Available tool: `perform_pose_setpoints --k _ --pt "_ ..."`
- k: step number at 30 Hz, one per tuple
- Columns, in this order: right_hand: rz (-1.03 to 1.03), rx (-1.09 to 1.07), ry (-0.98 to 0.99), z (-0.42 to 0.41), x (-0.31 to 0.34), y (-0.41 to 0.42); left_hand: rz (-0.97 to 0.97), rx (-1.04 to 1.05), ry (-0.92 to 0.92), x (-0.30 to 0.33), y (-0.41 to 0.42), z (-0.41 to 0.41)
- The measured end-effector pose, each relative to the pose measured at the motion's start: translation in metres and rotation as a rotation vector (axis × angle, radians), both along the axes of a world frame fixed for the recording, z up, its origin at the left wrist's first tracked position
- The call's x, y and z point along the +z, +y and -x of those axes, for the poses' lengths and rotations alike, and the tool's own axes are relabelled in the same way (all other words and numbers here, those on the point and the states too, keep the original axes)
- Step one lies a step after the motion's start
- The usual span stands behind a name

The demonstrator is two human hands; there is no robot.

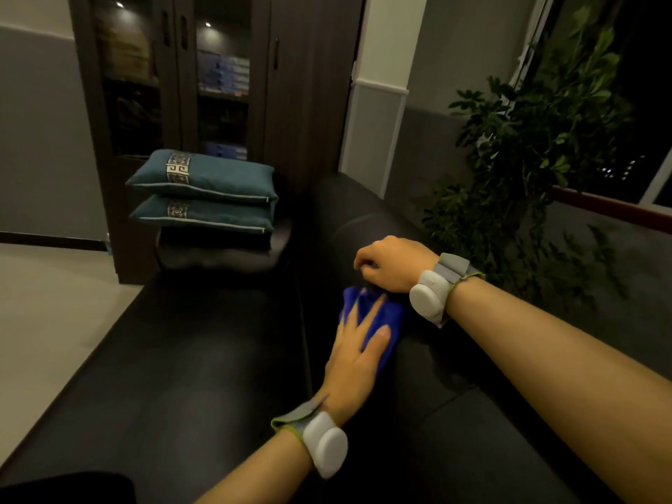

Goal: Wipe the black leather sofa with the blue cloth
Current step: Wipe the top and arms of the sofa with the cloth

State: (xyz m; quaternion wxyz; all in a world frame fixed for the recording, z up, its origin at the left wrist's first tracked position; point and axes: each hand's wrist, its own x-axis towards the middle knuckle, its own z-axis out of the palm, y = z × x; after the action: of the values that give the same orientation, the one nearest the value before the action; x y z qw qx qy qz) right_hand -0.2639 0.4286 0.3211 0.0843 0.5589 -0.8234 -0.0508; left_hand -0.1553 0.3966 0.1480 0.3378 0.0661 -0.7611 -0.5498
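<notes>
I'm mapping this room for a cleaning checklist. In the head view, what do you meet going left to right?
Stacked teal cushions → left hand flat on the blue cloth → right hand on the black sofa → leafy plant.

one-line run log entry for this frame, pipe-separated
phase: wiping | left hand: flat on blue cloth | right hand: curled, resting at cloth's top edge | surface: black leather sofa backrest

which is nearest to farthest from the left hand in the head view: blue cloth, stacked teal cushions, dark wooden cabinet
1. Blue cloth: under the left hand.
2. Stacked teal cushions: at the sofa's far end, to the left.
3. Dark wooden cabinet: behind the cushions, against the wall.
</notes>
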Motion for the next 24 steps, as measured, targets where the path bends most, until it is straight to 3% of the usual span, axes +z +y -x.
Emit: perform_pose_setpoints --k 3,10,15,21,24 --pt "0.001 0.001 0.0 0.002 0.0 0.0 0.106 -0.03 0.034 0.023 -0.005 0.009" --pt "-0.008 -0.012 0.003 0.002 -0.001 0.0 -0.188 0.04 0.006 0.011 -0.013 0.009" --pt "-0.014 -0.008 0.027 0.001 -0.003 -0.003 -0.569 0.156 -0.114 -0.019 -0.002 0.0" --pt "0.011 -0.012 0.039 0.002 -0.004 -0.002 -0.085 0.047 0.039 -0.004 0.003 0.001" --pt "0.026 -0.013 0.042 0.003 -0.003 -0.002 -0.112 -0.003 0.052 0.0 -0.011 0.007"
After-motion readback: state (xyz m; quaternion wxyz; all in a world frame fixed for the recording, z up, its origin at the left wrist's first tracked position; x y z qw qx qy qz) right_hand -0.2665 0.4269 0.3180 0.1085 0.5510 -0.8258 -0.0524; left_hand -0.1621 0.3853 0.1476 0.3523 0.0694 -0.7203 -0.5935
